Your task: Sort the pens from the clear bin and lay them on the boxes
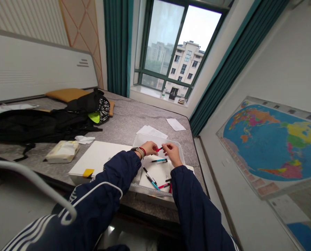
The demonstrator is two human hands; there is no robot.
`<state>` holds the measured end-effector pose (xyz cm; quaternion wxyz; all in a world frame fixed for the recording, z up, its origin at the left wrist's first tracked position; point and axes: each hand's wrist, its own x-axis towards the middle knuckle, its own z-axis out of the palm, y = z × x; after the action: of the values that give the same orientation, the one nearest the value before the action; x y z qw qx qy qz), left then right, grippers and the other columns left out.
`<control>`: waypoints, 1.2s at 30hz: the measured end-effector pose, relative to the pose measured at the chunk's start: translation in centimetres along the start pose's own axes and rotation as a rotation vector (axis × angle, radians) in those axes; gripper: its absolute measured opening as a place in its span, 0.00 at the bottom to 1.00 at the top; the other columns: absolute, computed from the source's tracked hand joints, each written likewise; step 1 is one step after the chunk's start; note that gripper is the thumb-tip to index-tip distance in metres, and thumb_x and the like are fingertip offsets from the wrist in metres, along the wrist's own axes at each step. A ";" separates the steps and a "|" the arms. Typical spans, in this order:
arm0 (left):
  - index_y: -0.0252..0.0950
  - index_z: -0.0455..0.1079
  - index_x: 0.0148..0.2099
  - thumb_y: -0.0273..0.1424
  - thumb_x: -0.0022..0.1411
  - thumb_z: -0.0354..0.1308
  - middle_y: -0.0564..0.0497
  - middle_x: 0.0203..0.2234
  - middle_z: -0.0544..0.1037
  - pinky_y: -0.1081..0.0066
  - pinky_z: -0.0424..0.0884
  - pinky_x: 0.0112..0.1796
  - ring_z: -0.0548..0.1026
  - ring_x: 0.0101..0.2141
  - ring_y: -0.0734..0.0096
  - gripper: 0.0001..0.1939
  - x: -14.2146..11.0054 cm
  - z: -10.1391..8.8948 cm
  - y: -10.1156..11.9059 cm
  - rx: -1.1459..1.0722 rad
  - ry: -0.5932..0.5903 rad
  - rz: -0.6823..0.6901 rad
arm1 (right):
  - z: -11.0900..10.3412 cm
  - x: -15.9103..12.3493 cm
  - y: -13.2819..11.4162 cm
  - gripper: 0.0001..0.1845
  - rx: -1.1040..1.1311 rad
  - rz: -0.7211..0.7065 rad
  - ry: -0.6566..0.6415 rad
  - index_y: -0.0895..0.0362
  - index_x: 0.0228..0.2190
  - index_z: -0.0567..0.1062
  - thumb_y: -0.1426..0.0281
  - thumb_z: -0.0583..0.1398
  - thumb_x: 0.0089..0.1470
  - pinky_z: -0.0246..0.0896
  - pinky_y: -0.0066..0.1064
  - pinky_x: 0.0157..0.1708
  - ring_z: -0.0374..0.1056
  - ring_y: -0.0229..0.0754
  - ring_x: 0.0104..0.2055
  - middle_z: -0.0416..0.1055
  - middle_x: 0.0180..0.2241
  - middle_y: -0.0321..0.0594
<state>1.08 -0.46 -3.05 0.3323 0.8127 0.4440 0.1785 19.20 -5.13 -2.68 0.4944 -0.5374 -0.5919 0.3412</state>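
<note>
Between my two hands is a red and black pen (pixel 159 149), held above a translucent plastic tray (pixel 180 148). My left hand (pixel 149 148) pinches its left part, and my right hand (pixel 172 152) grips the black end on the right. Fingers cover much of the pen. Below them in the tray lies a blue and black pen (pixel 159 160). Nearer the front are a white and black pen (pixel 148 173), another blue pen (pixel 152 182) and a red pen (pixel 164 186). My right sleeve partly hides more pens beside these.
Left of the tray is a white box (pixel 92 157) with a yellow label, then a tissue pack (pixel 62 151). Papers (pixel 151 131) lie behind the tray. A black backpack (pixel 40 123) rests at the left. A white cable (pixel 35 174) crosses the lower left. A map (pixel 273 139) covers the right wall.
</note>
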 end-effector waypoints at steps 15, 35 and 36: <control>0.35 0.69 0.44 0.30 0.62 0.58 0.46 0.39 0.81 0.74 0.75 0.31 0.78 0.31 0.72 0.09 -0.1 -0.3 0.3 -0.166 0.280 -0.147 | 0.8 -0.5 3.8 0.11 -0.371 0.232 -0.461 0.59 0.30 0.77 0.64 0.66 0.50 0.60 0.22 0.20 0.68 0.34 0.19 0.75 0.22 0.38; 0.39 0.75 0.43 0.33 0.59 0.60 0.49 0.36 0.81 0.72 0.70 0.40 0.77 0.38 0.66 0.09 -3.2 -0.3 2.3 0.240 0.051 -0.078 | 2.7 -6.3 0.7 0.09 -1.007 0.077 -0.618 0.56 0.25 0.77 0.65 0.69 0.43 0.57 0.32 0.30 0.71 0.51 0.35 0.75 0.30 0.48; 0.38 0.75 0.43 0.33 0.60 0.59 0.49 0.36 0.81 0.72 0.69 0.39 0.77 0.37 0.66 0.10 -3.4 -0.3 2.4 0.255 0.057 -0.073 | 2.8 -6.4 0.5 0.09 -0.992 0.060 -0.626 0.56 0.25 0.77 0.65 0.69 0.44 0.56 0.32 0.30 0.71 0.50 0.35 0.75 0.30 0.47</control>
<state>0.49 -4.06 -1.12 0.2199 0.8263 0.5016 0.1314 16.27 -10.87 -5.29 -0.0245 -0.5948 -0.7832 0.1795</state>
